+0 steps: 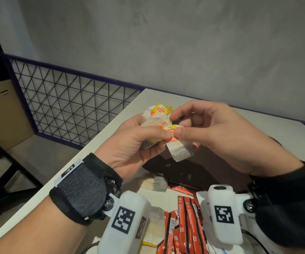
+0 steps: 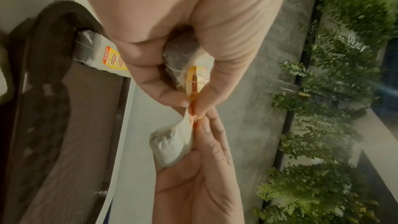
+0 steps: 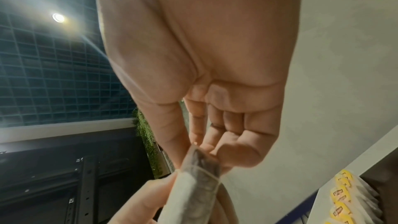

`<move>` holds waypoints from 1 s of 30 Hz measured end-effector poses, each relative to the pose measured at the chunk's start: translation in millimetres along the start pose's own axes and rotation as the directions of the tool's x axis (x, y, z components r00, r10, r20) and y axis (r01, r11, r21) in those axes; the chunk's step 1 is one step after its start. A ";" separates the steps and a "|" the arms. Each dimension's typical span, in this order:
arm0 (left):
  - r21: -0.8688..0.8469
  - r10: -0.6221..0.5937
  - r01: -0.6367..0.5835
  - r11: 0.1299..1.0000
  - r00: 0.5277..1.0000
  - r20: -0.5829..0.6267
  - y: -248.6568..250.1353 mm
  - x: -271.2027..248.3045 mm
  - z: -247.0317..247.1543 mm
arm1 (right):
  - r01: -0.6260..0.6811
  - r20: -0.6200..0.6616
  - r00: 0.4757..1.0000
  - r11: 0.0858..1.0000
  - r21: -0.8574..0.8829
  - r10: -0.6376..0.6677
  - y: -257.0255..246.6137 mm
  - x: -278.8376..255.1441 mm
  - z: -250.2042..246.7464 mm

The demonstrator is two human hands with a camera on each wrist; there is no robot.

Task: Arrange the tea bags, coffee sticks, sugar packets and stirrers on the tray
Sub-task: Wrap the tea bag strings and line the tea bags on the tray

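Note:
Both hands are raised above the dark brown tray (image 1: pixel 199 173). My left hand (image 1: pixel 139 142) grips a bunch of tea bags (image 1: pixel 155 118) with yellow and red tags. My right hand (image 1: pixel 193 125) pinches the tag of a single tea bag (image 1: pixel 180 151) that hangs between the two hands. The left wrist view shows that hanging tea bag (image 2: pixel 170 144) below the pinch and another tea bag (image 2: pixel 181 54) held in the left palm. In the right wrist view the tea bag (image 3: pixel 198 181) runs down from the right fingertips (image 3: pixel 206 147). Red coffee sticks (image 1: pixel 184 222) lie on the table near me.
A loose tea bag (image 1: pixel 156 183) lies at the tray's near edge, another tea bag (image 2: pixel 101 54) leans on the tray rim. More yellow-tagged tea bags (image 3: pixel 344 200) lie in a row at the right. The white table (image 1: pixel 100 143) ends at a wire mesh fence (image 1: pixel 71 105).

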State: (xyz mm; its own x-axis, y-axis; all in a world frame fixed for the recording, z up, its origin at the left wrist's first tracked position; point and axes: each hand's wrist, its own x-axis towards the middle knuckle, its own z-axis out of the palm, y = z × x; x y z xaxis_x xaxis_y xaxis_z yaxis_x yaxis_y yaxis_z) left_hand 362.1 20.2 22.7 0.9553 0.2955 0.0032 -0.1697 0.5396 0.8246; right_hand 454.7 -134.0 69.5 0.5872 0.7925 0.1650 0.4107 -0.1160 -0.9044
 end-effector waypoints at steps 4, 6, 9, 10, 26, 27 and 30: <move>-0.071 0.020 -0.023 0.997 0.999 -0.043 3.9 2.3 -1.7 | -0.056 -0.046 0.997 0.998 0.036 0.058 1.4 2.0 1.4; -0.104 0.034 -0.042 0.994 0.997 -0.071 6.8 3.3 -2.2 | -0.095 -0.056 0.994 0.994 0.061 0.098 2.6 3.1 -0.8; -0.154 0.059 -0.075 0.985 0.993 -0.105 9.9 4.7 -3.3 | -0.185 0.000 0.982 0.971 0.152 0.188 4.4 3.1 -2.4; -0.179 0.060 -0.080 0.981 0.992 -0.115 10.5 5.1 -4.1 | -0.212 0.038 0.977 0.959 0.190 0.209 5.1 2.7 -1.6; -0.305 0.055 -0.095 0.948 0.989 -0.137 13.7 5.0 -4.8 | -0.174 -0.003 0.978 0.814 0.554 0.211 1.2 4.2 2.2; -0.299 0.059 -0.098 0.949 0.989 -0.137 13.5 5.0 -4.5 | -0.172 -0.004 0.977 0.805 0.569 0.211 0.1 4.1 2.1; -0.286 0.066 -0.102 0.953 0.989 -0.132 12.2 5.3 -6.0 | -0.169 0.008 0.981 0.827 0.536 0.196 0.1 3.7 3.7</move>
State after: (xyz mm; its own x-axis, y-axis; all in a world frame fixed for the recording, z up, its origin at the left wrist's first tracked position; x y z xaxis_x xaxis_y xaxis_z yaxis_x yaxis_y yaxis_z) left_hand 363.7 33.0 29.4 0.9017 0.4320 -0.0172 -0.3280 0.7095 0.6237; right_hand 454.3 -128.9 68.5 0.6507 0.7591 -0.0182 -0.1339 0.0911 -0.9868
